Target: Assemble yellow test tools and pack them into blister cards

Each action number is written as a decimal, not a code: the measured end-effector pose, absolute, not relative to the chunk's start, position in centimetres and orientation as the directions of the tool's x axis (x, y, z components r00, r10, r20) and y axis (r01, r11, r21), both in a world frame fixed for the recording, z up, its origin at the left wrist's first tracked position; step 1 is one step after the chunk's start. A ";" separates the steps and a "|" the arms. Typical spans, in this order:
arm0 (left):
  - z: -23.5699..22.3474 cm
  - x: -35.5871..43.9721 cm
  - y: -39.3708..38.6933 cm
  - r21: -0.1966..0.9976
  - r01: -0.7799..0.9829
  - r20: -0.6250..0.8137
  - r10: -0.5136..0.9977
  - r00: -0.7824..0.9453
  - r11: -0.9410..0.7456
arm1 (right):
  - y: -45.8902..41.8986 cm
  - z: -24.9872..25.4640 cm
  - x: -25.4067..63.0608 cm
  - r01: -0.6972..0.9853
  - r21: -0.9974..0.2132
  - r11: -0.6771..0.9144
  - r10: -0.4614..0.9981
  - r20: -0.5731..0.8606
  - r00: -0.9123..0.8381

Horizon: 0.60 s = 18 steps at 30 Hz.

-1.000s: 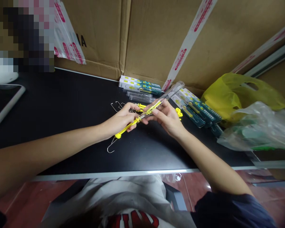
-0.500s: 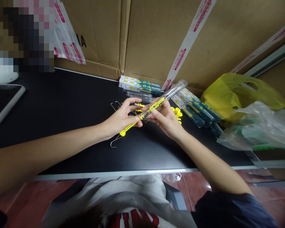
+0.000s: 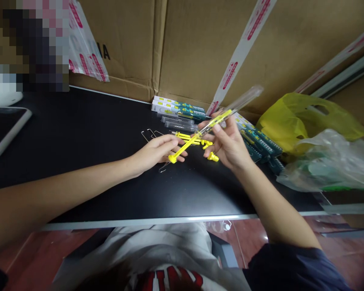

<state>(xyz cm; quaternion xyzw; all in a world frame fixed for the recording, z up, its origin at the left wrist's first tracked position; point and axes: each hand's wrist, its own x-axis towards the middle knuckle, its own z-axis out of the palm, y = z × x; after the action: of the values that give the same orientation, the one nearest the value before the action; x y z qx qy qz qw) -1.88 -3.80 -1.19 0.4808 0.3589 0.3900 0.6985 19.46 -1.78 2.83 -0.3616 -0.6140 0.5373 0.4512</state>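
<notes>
In my right hand (image 3: 230, 139) is a spring scale (image 3: 206, 128), a clear tube with a yellow rod sticking out of its lower end. It slants up to the right above the table. My left hand (image 3: 162, 150) lies close to the rod's lower end, thumb and fingers apart; whether its fingertips touch the rod I cannot tell. A wire hook (image 3: 164, 167) shows below that end. Behind the hands lie yellow rods (image 3: 183, 136), bent wire hooks (image 3: 148, 132) and small yellow end pieces (image 3: 212, 157), partly covered by my fingers.
Clear tubes (image 3: 177, 122) lie in front of printed boxes (image 3: 177, 107) at the back. More boxes (image 3: 261, 139) stand to the right, beside a yellow bag (image 3: 282, 117) and a clear plastic bag (image 3: 336, 161). A tablet-like device (image 3: 6, 131) rests far left. Cardboard (image 3: 194, 48) walls the rear.
My right hand has moved up and right with the spring scale. My left hand has let go of its lower part, and the fingers have spread.
</notes>
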 end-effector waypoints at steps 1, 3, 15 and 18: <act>-1.2 -1.9 -3.8 0.947 -0.190 -0.149 0.881 0.449 0.257 | -1.5 3.2 19.9 -0.037 -0.984 0.172 0.934 0.175 -0.312; -1.1 -1.9 -3.8 0.939 -0.181 -0.179 0.864 0.471 0.293 | -1.0 3.7 20.7 -0.031 -0.981 0.189 0.941 0.190 -0.279; -2.2 -2.0 -3.5 0.938 -0.201 -0.162 0.867 0.472 0.284 | -0.4 4.3 21.8 0.047 -0.974 0.223 0.952 0.208 -0.227; -1.8 -1.9 -3.6 0.929 -0.185 -0.196 0.850 0.489 0.320 | -0.5 4.3 21.7 0.027 -0.977 0.211 0.955 0.201 -0.219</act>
<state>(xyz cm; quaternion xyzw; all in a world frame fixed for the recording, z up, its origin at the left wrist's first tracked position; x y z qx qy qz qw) -1.86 -3.59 -1.84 0.4626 0.3596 0.3550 0.7285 21.73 -0.50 4.35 -0.4007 -0.6129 0.4834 0.4797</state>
